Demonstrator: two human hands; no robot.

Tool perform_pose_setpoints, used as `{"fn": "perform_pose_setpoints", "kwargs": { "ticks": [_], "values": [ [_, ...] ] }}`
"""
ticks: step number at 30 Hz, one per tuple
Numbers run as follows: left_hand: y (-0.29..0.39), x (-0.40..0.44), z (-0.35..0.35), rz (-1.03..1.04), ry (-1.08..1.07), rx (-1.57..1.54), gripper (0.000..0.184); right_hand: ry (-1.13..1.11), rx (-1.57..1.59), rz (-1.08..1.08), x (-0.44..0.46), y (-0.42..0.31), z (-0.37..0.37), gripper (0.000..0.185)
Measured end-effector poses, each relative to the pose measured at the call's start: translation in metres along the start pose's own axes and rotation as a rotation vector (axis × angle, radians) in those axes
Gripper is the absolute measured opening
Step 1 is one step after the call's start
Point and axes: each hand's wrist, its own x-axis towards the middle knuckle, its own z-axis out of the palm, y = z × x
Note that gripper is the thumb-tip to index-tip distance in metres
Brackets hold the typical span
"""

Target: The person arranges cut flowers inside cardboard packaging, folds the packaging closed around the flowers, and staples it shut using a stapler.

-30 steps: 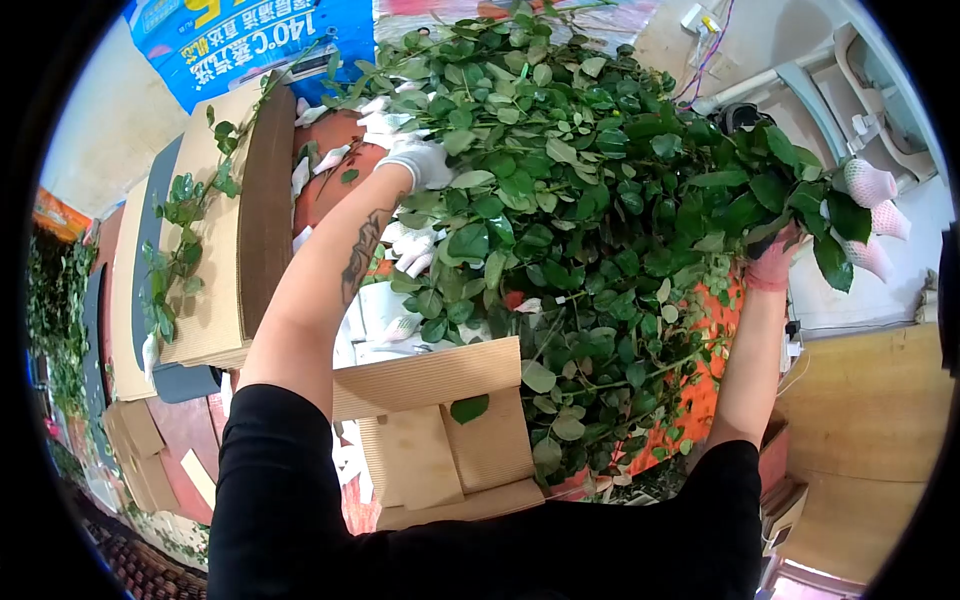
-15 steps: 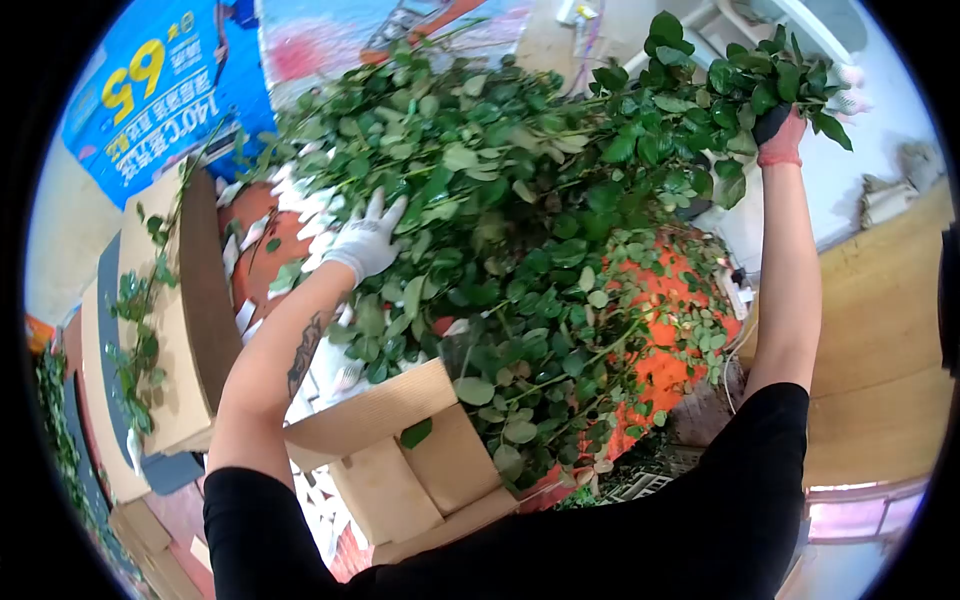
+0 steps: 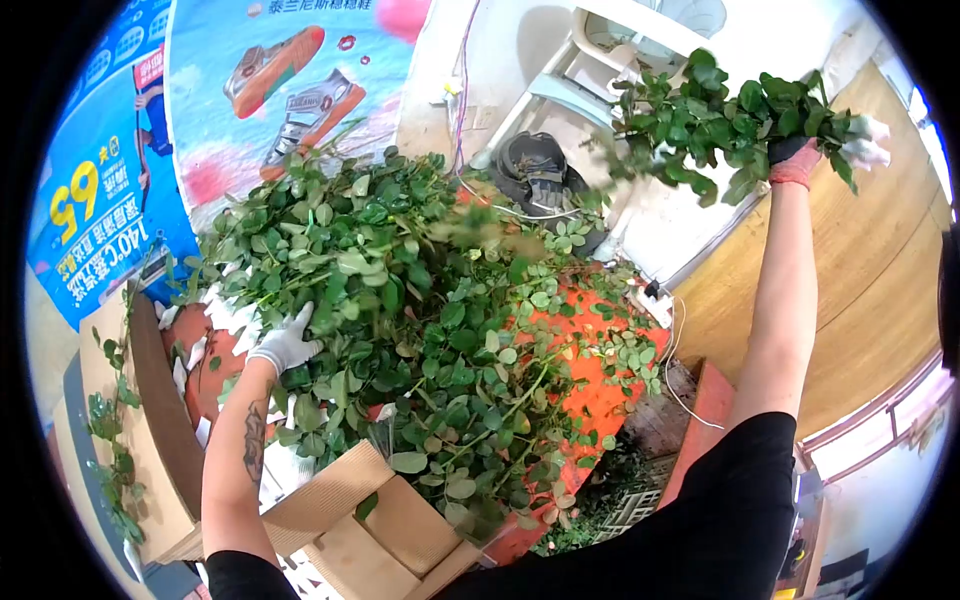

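My right hand, in a red and dark glove, is closed round a bunch of leafy rose stems held up at the upper right. White-covered heads stick out past the hand on the right. My left hand, in a white glove, lies with fingers spread against the left side of a big heap of leafy stems. More white-covered heads show at the heap's left edge. What lies under the leaves by the left fingertips is hidden.
An open cardboard box stands close in front of me. Another carton is at the left with a leafy stem on it. The heap lies on a red surface. Behind are a dark bucket-like container, a white chair frame and a white cable.
My right hand has lifted the bunch away from the heap, up and to the right. My view has turned rightward. My left hand stays on the heap's left side.
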Motion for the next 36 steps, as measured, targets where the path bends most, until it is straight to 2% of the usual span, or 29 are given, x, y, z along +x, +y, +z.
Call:
{"fn": "perform_pose_setpoints", "kwargs": {
  "ticks": [3,4,5,7,8,9,10,12,14,15,16,18,21,24,26,27,29,30,32,33,34,35,36],
  "values": [
    [0.022,-0.053,-0.026,0.072,0.009,-0.022,0.091,0.055,-0.033,-0.184,0.007,-0.016,-0.034,0.039],
    [0.015,-0.063,-0.026,0.097,0.073,0.023,0.086,0.072,-0.027,-0.234,0.008,-0.019,-0.042,0.038],
    [0.018,-0.084,-0.031,0.154,0.193,0.066,0.078,0.039,0.546,0.066,0.007,-0.007,-0.037,0.042],
    [0.034,-0.153,-0.046,0.291,0.402,0.123,0.062,0.095,1.064,0.499,0.002,0.000,-0.029,0.037],
    [0.045,-0.194,-0.051,0.365,0.483,0.137,0.055,0.055,1.148,0.591,-0.013,-0.020,-0.031,0.037],
    [0.055,-0.234,-0.054,0.405,0.437,0.068,0.051,-0.075,1.116,0.572,-0.035,-0.053,-0.038,0.037],
    [0.063,-0.271,-0.054,0.429,0.391,-0.010,0.048,-0.217,1.078,0.532,-0.058,-0.094,-0.053,0.038],
    [0.075,-0.336,-0.032,0.512,0.186,-0.249,0.047,-0.554,0.984,0.296,-0.105,-0.181,-0.096,0.038],
    [0.078,-0.379,0.017,0.521,0.114,-0.185,0.050,-0.806,0.896,-0.043,-0.141,-0.254,-0.151,0.039],
    [0.070,-0.391,0.050,0.603,0.135,-0.115,0.055,-0.867,0.845,-0.209,-0.149,-0.281,-0.178,0.039],
    [0.082,-0.403,0.052,0.458,0.001,-0.079,0.059,-0.910,0.792,-0.365,-0.155,-0.304,-0.203,0.039],
    [0.080,-0.417,0.096,0.357,0.146,-0.052,0.061,-0.950,0.693,-0.626,-0.163,-0.346,-0.249,0.040],
    [0.085,-0.428,0.132,0.209,0.230,-0.014,0.061,-0.933,0.559,-0.901,-0.168,-0.398,-0.301,0.041],
    [0.093,-0.433,0.145,0.157,0.205,0.002,0.062,-0.914,0.506,-0.986,-0.167,-0.443,-0.339,0.043],
    [0.094,-0.436,0.154,0.168,0.221,-0.025,0.061,-1.009,0.761,-0.882,-0.176,-0.461,-0.346,0.041],
    [0.094,-0.436,0.159,0.164,0.252,-0.049,0.061,-1.014,0.757,-0.884,-0.185,-0.467,-0.345,0.041],
    [0.091,-0.438,0.163,0.165,0.281,-0.076,0.060,-0.852,0.763,-0.858,-0.211,-0.481,-0.337,0.048],
    [0.088,-0.440,0.164,0.198,0.324,-0.082,0.056,-0.862,0.757,-0.860,-0.226,-0.487,-0.338,0.048],
    [0.078,-0.445,0.157,0.231,0.372,-0.096,0.053,-1.068,0.917,-0.934,-0.254,-0.499,-0.339,0.062],
    [0.071,-0.449,0.143,0.201,0.375,-0.243,0.048,-1.256,0.937,-0.957,-0.260,-0.496,-0.341,0.086],
    [0.067,-0.451,0.133,0.168,0.375,-0.393,0.044,-1.255,0.938,-0.966,-0.258,-0.489,-0.338,0.086],
    [0.065,-0.450,0.129,0.099,0.518,-0.308,0.037,-1.348,0.918,-0.943,-0.244,-0.482,-0.339,0.091],
    [0.061,-0.445,0.127,0.090,0.611,-0.287,0.037,-1.443,0.896,-0.918,-0.231,-0.473,-0.340,0.096]
  ]
}}
